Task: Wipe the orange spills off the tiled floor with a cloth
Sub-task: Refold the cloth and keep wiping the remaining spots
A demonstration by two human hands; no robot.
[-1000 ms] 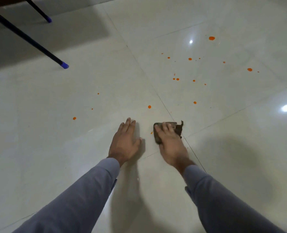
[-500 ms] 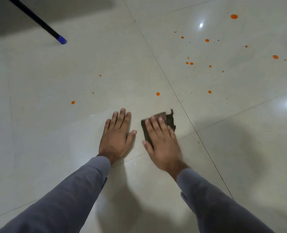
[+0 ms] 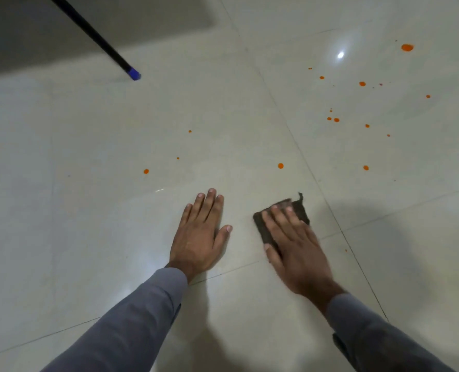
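your right hand (image 3: 295, 251) presses flat on the brown cloth (image 3: 301, 208), just right of your left hand (image 3: 200, 237), flat and released on the tiled floor (image 3: 88, 210). orange spills (image 3: 280, 165) dot bare tile ahead, thickest toward its far right corner.

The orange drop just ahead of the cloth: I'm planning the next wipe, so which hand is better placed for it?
Right. The right hand already presses the cloth flat, just short of that drop. The left hand rests bare on the floor.
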